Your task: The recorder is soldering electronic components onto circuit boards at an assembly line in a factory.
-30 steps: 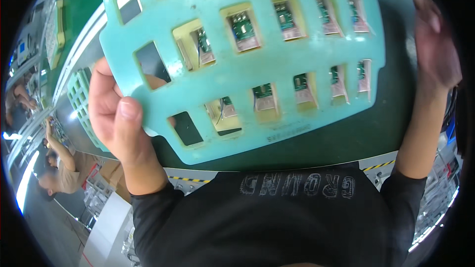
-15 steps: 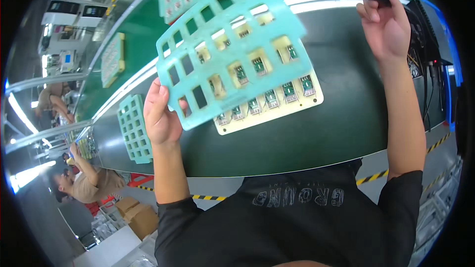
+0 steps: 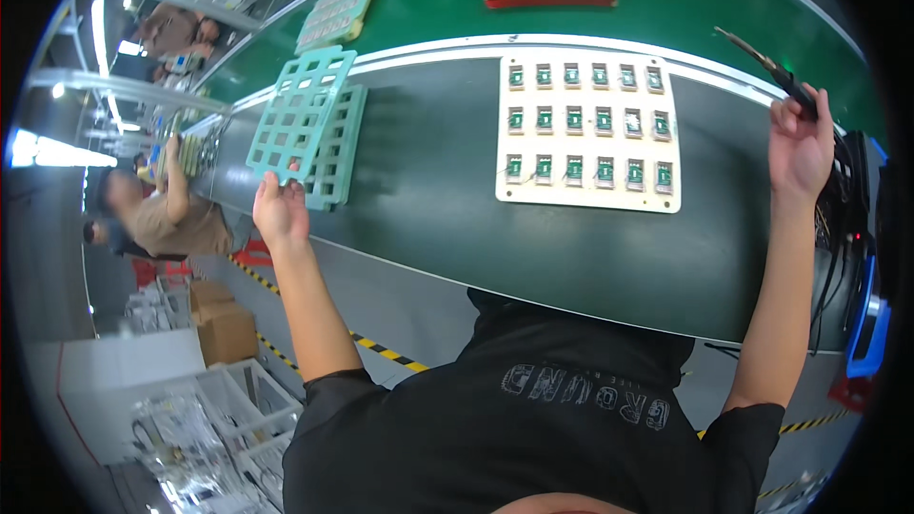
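Note:
My left hand [image 3: 283, 211] grips the near edge of a teal cover plate [image 3: 303, 105] with rows of square windows. It is held over a second teal windowed plate [image 3: 347, 143] on the left of the dark bench; whether the two touch I cannot tell. My right hand [image 3: 802, 148] is wrapped round the handle of a soldering iron [image 3: 783, 78], its tip pointing up and left, away from the boards. Between my hands a cream tray [image 3: 590, 145] lies uncovered on the bench. Small green circuit boards [image 3: 574, 118] in metal housings fill its pockets in three rows.
Beyond the bench's pale rail runs a green belt [image 3: 428, 14], carrying a teal-topped tray stack [image 3: 549, 0] and another loaded tray [image 3: 335, 17]. Black equipment with cables [image 3: 847, 200] stands at the right end. A co-worker [image 3: 176, 205] sits at the far left.
My left hand has carried the teal cover plate off the cream tray to the left, baring the boards. My right hand still holds the soldering iron. The view has shifted.

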Demonstrator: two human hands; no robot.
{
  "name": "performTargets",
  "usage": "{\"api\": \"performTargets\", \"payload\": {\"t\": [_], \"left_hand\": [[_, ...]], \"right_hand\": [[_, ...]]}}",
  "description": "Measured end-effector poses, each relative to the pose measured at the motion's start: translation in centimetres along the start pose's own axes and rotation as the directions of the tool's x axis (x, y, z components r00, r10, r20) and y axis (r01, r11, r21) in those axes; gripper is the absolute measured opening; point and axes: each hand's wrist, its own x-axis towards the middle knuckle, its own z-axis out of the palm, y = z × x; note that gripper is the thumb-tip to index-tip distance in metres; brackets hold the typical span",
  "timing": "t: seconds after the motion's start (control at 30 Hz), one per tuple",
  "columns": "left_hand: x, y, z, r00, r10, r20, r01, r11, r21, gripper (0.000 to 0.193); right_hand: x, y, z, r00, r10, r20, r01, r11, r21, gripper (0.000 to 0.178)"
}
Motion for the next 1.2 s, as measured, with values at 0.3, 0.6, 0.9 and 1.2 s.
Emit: {"api": "performTargets", "payload": {"t": [0.3,0.6,0.9,1.2], "left_hand": [[-2.8,0.3,-2.1,0.934,0.344,-0.099,0.116,-0.029,0.993,0.054],[-4.1,-2.9,3.4,0.923,0.099,0.372,-0.36,-0.121,0.925,0.061],[-7.3,-3.3,8.0,0.81,0.199,0.551,-0.535,-0.131,0.834,0.064],[-21.5,-3.8,25.0,-0.034,-0.018,0.999,-0.989,0.146,-0.031,0.081]], "right_hand": [[-0.1,0.5,0.2,1.0,0.021,0.009,-0.02,0.998,-0.057,0.028],[-0.1,0.6,-0.2,1.0,0.02,-0.022,-0.022,0.998,-0.064,0.027],[-0.3,0.6,0.5,1.0,-0.001,-0.007,0.001,1.0,-0.026,0.027],[0.0,0.7,0.8,0.997,-0.052,-0.051,0.053,0.999,0.01,0.023]]}}
